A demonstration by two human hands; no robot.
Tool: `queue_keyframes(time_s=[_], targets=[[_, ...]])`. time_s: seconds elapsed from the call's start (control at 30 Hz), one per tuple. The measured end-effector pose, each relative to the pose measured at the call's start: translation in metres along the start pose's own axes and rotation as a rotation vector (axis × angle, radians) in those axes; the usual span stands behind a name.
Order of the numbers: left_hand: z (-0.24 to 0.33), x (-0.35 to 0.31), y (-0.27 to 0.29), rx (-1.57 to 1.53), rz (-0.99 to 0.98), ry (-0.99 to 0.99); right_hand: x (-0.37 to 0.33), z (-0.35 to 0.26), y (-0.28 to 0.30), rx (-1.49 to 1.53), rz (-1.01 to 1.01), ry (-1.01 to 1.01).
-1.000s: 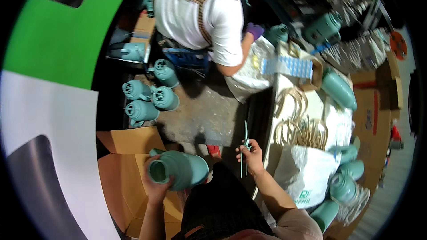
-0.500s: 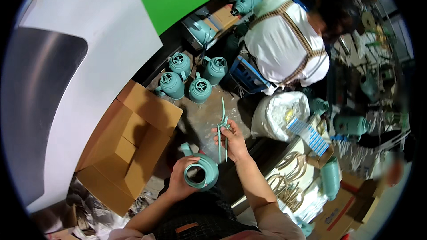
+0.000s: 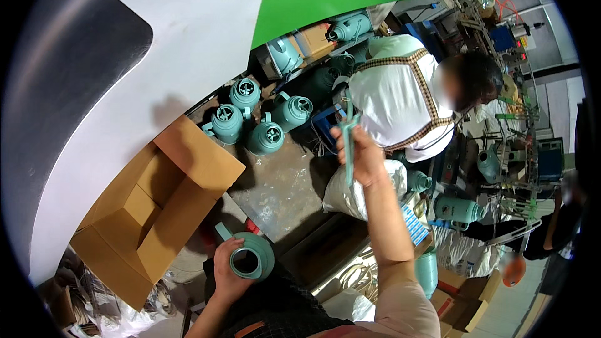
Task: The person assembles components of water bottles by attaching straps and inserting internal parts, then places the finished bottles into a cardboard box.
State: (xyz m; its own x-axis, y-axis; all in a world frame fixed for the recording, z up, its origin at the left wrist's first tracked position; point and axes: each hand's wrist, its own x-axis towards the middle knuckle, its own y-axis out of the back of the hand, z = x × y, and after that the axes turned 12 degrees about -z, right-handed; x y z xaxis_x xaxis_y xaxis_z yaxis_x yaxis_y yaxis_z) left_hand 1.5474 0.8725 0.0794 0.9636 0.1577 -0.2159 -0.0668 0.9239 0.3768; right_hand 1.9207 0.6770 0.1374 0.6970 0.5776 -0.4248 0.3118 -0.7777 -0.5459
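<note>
My left hand (image 3: 228,270) grips a teal thermos jug shell (image 3: 267,259) at my lap, its round mouth facing up and its handle (image 3: 223,231) toward the far left. Through the mouth the inside looks dark. My right hand (image 3: 365,158) is stretched well forward, closed around a teal plastic piece with thin prongs (image 3: 349,150), which looks like a moulding sprue and is partly blurred. Beyond it sits a co-worker (image 3: 400,94) in a white top with checked straps. Several teal jugs (image 3: 266,138) with spoked tops stand on the floor to the far left of that hand.
An opened cardboard box (image 3: 200,156) lies at my left. A white sack (image 3: 338,193) stands behind my right forearm. More teal jugs (image 3: 460,209) and machinery (image 3: 519,112) are on the right. A green and white panel (image 3: 300,0) borders the far side.
My right hand has reached farther forward and right with the pronged plastic piece. My left hand still holds the jug shell, now lower and farther left in the view, which has itself shifted.
</note>
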Motion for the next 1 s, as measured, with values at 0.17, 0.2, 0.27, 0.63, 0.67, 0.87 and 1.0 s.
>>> queue_keyframes(time_s=[0.17, 0.2, 0.27, 0.63, 0.67, 0.87, 1.0], targets=[[-0.007, -0.005, -0.002, 0.016, 0.025, 0.034, 0.039, -0.088, 0.006, -0.135, 0.107, 0.051], [-0.007, -0.003, -0.005, -0.004, 0.045, 0.043, 0.051, -0.103, 0.015, -0.097, 0.133, 0.069], [-0.002, -0.001, -0.007, -0.039, 0.076, 0.063, 0.077, -0.147, 0.050, -0.050, 0.109, 0.062], [0.001, 0.017, -0.014, 0.008, 0.025, 0.052, 0.145, -0.189, 0.042, -0.466, -0.235, 0.256], [-0.001, 0.019, -0.011, 0.029, 0.002, 0.052, 0.128, -0.117, 0.006, -0.463, -0.162, 0.283], [0.005, 0.075, -0.005, -0.040, 0.133, -0.040, 0.044, 0.132, 0.080, -0.457, -0.031, -0.298], [0.002, 0.086, 0.016, -0.014, 0.312, -0.104, 0.006, 0.199, 0.102, -0.475, -0.063, -0.349]])
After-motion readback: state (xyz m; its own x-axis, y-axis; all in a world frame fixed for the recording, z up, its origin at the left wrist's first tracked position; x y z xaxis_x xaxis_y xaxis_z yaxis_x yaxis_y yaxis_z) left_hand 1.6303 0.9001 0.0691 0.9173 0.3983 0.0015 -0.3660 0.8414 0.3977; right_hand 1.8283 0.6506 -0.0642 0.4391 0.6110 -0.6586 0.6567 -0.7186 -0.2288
